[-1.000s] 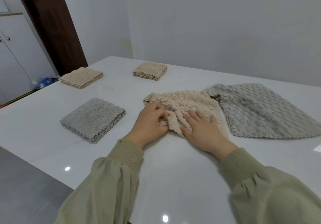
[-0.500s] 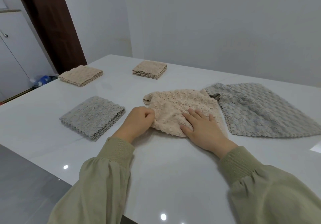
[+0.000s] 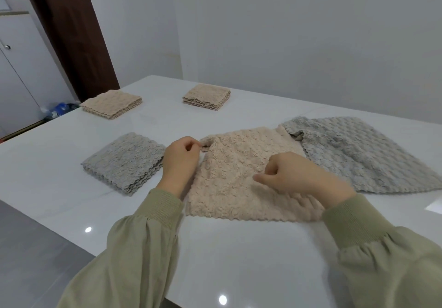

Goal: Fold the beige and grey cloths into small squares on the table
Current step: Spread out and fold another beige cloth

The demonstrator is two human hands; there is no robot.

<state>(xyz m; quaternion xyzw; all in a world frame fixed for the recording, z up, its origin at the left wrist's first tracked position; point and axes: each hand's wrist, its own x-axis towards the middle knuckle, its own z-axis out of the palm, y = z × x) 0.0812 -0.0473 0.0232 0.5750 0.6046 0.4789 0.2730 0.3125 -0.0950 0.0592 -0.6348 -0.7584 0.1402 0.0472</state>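
Note:
A beige cloth [image 3: 234,176] lies spread out on the white table [image 3: 239,260], straight in front of me. My left hand [image 3: 180,162] pinches its far left corner between thumb and fingers. My right hand [image 3: 301,176] is over the right part of the cloth with its fingers curled downward. Whether it grips any fabric is hidden. An unfolded grey cloth [image 3: 358,154] lies to the right, its near-left corner overlapping the beige cloth's far right corner.
A folded grey square [image 3: 124,162] sits just left of my left hand. Two folded beige squares [image 3: 111,104] [image 3: 207,97] lie at the back left and back middle. The table edge runs diagonally at the left, with grey floor [image 3: 35,248] below.
The beige cloth went from a bunched heap to spread flat. My left hand moved to its far left corner. My right hand lifted from flat pressing to a curled pose.

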